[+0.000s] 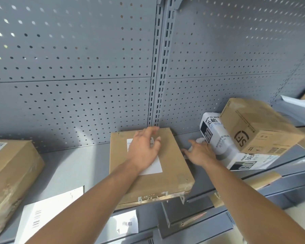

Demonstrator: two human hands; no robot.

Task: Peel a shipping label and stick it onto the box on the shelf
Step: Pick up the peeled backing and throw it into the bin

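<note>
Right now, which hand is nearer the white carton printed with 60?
Right. The right hand sits at the white carton's near left edge, contact unclear. The left hand lies flat on the label atop the flat brown box, farther to the carton's left.

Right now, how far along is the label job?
Done: the white rectangular shipping label lies flat on the flat brown cardboard box on the grey metal shelf. In hand: the left hand presses it with straight fingers; the right hand rests open beside the box. Left: probably smoothing the uncovered lower corner, then letting go.
</note>
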